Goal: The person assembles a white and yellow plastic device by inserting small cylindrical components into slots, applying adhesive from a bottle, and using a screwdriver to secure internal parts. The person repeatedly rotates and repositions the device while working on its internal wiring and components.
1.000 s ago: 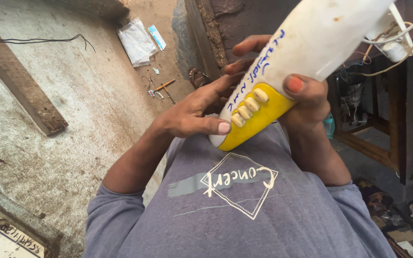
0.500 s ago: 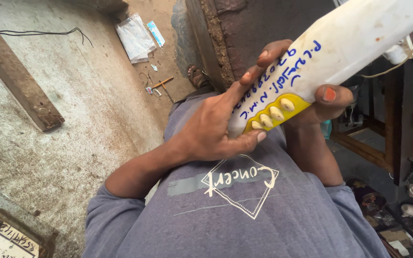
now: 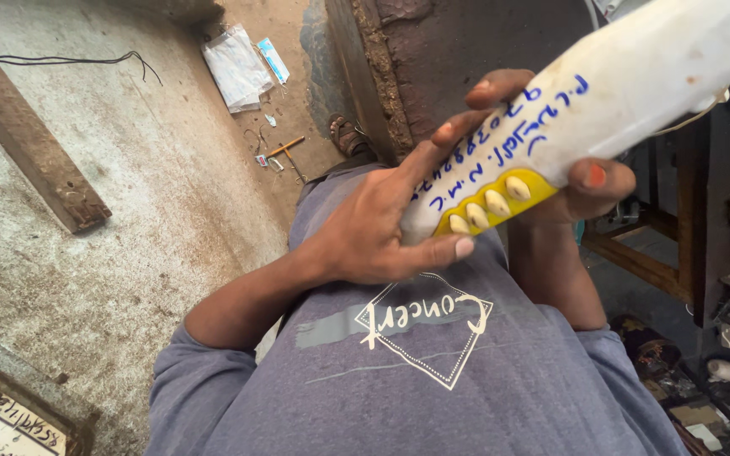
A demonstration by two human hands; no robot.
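Head view: long white appliance casing (image 3: 627, 93) with yellow button panel (image 3: 496, 203), held close above the chest. Left hand (image 3: 382, 228) wrapped around its lower end, right hand (image 3: 580, 181) gripping from behind. Beside, concrete floor (image 3: 128, 211) with a wooden plank (image 3: 31, 148).

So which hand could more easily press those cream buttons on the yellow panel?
Probably the left hand: its thumb tip lies right beside the cream buttons, while the right hand wraps under the white device, carrying it.
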